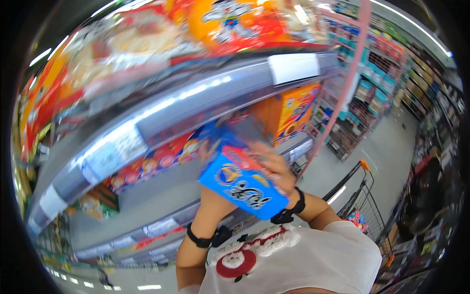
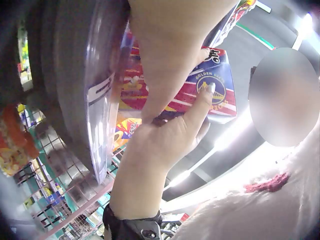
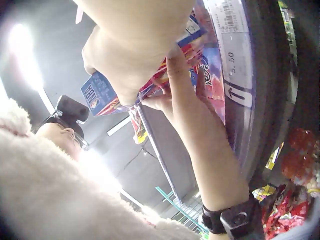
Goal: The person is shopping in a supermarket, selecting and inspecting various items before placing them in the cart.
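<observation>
A blue and red cardboard snack box (image 1: 242, 183), tilted, is held between both hands in front of a shelf. One end carries a round yellow-and-blue team logo, and black-and-white lettering runs along the blue face. My right hand (image 1: 274, 169) grips its right side; in the left wrist view the thumb lies across the logo end. On the other side my left hand (image 3: 177, 92) holds the box, its fingers bent along the striped face in the right wrist view. From the head camera, the box hides much of the left hand.
A shelf edge with price labels (image 1: 112, 152) curves just beyond the hands. Orange snack bags (image 1: 235, 24) lie above it. Red boxes (image 1: 156, 164) and an orange box (image 1: 296, 110) stand on the level below. A shopping cart (image 1: 367, 206) is at the right, beside the aisle floor.
</observation>
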Demonstrator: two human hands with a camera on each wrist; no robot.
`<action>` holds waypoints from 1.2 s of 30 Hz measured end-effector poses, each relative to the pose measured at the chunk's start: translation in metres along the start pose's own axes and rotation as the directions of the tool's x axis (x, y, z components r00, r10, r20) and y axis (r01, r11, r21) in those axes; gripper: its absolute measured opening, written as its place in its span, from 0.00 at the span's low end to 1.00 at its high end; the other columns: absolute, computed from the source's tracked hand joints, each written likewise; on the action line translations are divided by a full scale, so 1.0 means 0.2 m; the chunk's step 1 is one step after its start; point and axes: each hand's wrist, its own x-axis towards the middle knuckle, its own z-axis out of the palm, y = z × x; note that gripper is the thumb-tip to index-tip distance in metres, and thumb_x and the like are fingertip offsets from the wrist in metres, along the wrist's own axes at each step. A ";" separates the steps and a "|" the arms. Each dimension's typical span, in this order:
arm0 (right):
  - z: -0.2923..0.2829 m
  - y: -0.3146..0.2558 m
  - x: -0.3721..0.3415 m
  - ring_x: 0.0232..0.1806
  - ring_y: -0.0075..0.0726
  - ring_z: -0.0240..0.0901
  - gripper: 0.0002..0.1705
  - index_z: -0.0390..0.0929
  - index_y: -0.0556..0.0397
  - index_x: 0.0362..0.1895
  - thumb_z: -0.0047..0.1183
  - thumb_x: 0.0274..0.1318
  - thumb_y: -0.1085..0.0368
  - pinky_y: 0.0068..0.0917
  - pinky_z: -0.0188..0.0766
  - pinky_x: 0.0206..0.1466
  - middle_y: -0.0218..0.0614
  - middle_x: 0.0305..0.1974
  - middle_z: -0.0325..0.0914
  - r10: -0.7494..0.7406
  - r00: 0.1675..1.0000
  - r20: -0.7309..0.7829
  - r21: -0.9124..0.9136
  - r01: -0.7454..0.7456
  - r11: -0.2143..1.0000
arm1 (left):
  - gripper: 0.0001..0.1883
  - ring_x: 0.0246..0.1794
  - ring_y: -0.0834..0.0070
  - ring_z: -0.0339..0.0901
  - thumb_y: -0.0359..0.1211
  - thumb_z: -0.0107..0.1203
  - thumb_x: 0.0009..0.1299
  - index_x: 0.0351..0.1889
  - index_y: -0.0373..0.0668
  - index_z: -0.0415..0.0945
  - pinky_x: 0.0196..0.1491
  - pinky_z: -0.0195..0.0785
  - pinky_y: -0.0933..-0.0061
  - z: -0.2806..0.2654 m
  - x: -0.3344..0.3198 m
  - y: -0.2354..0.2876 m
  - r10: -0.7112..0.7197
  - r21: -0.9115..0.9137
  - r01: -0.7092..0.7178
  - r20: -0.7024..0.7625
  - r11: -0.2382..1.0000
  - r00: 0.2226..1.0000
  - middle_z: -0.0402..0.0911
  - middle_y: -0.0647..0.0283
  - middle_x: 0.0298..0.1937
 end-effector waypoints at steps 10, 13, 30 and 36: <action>0.09 -0.01 0.02 0.66 0.76 0.37 0.31 0.61 0.28 0.61 0.50 0.52 0.44 0.74 0.31 0.60 0.54 0.67 0.44 -0.201 0.974 0.102 0.202 0.178 0.963 | 0.27 0.50 0.48 0.71 0.42 0.58 0.58 0.54 0.43 0.66 0.54 0.61 0.54 -0.06 -0.12 0.09 -0.141 -0.116 0.133 -0.061 0.984 0.988 0.74 0.45 0.47; 0.09 0.00 0.02 0.65 0.77 0.36 0.26 0.67 0.26 0.57 0.49 0.52 0.43 0.72 0.31 0.61 0.56 0.66 0.44 -0.216 0.973 0.085 0.217 0.193 0.957 | 0.28 0.50 0.48 0.72 0.41 0.58 0.59 0.55 0.42 0.64 0.54 0.62 0.54 -0.05 -0.13 0.09 -0.134 -0.103 0.122 -0.117 0.987 0.984 0.74 0.44 0.48; -0.11 0.09 -0.01 0.58 0.61 0.58 0.57 0.46 0.39 0.65 0.65 0.31 0.43 0.49 0.56 0.54 0.60 0.60 0.56 0.043 0.994 -0.099 -0.315 -0.072 0.946 | 0.39 0.49 0.48 0.73 0.40 0.57 0.61 0.66 0.40 0.46 0.50 0.66 0.55 0.01 0.02 0.01 0.174 0.106 -0.155 -0.203 0.982 0.964 0.68 0.41 0.56; -0.06 0.12 -0.06 0.49 0.52 0.64 0.46 0.57 0.38 0.58 0.68 0.32 0.56 0.42 0.60 0.48 0.55 0.55 0.64 -0.164 0.948 -0.272 -0.549 -0.013 0.836 | 0.33 0.57 0.47 0.66 0.31 0.60 0.58 0.60 0.32 0.57 0.54 0.63 0.59 0.01 0.06 0.07 -0.164 -0.045 0.159 -0.186 0.986 0.969 0.64 0.40 0.59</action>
